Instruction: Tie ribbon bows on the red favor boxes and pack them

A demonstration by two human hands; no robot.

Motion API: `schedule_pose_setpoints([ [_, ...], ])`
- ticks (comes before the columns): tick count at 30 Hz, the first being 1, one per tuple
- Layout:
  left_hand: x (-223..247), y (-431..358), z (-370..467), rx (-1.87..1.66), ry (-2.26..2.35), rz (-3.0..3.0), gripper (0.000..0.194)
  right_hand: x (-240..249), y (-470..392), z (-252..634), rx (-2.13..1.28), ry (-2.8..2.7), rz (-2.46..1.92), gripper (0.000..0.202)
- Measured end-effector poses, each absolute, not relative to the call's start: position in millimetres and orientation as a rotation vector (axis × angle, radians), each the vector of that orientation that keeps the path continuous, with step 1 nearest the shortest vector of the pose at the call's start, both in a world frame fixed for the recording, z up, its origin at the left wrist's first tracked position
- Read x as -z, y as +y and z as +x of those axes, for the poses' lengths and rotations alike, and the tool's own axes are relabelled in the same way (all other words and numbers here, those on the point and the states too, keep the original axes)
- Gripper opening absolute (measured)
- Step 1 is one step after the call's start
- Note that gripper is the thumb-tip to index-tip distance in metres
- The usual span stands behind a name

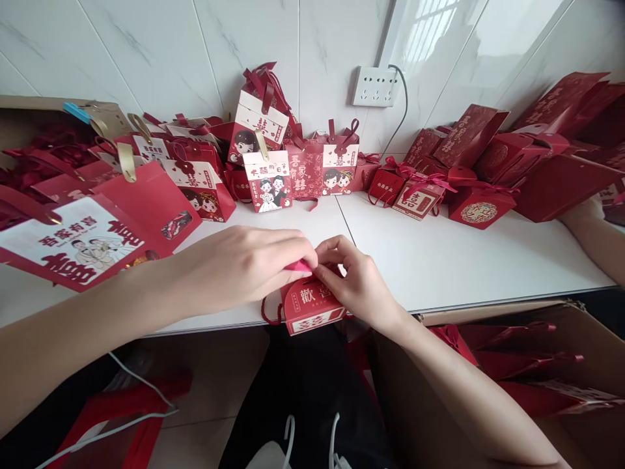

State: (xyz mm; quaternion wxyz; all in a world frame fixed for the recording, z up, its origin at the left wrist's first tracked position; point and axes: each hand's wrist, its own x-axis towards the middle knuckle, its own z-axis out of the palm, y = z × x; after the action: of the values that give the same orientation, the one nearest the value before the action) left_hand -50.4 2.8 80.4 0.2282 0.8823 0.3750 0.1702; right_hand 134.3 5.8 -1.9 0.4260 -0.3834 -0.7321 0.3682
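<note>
A small red gift box [312, 305] with gold characters on its face sits at the table's front edge. Dark red cord loops out from its left side. My left hand [254, 264] is closed over the box's top, with a bright pink ribbon [297, 266] showing between the fingers. Meeting it from the right, my right hand [359, 280] has its fingers bent, thumb against the box's upper front and fingertips pinching near the top edge. The exact spot where both sets of fingertips meet is partly hidden.
Red and white gift boxes [267, 185] line the white table [415, 260] along the tiled wall, beside a socket [375, 86]. Bigger red boxes [73, 247] crowd the left. Another person's arm [593, 238] reaches in at right. Below stands a carton [551, 312] of red boxes.
</note>
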Motion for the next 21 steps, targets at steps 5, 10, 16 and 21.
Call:
schedule_pose_setpoints([
  [5, -87, 11, -42, -0.534, 0.986, 2.446, 0.010, 3, 7, 135, -1.007, -1.804, -0.954, 0.010],
  [10, -90, 21, -35, -0.488, 1.063, 2.325, 0.011, 4, 8, 136, -1.043, -1.830, -0.939, 0.014],
  [16, -81, 37, -34, -0.496, 1.091, 2.320, 0.017, 3, 8, 138, -0.981, -1.903, -0.863, 0.015],
  [21, -64, 52, -36, -0.592, 0.980, 2.283, 0.018, 5, 7, 135, -1.027, -1.826, -0.869, 0.005],
])
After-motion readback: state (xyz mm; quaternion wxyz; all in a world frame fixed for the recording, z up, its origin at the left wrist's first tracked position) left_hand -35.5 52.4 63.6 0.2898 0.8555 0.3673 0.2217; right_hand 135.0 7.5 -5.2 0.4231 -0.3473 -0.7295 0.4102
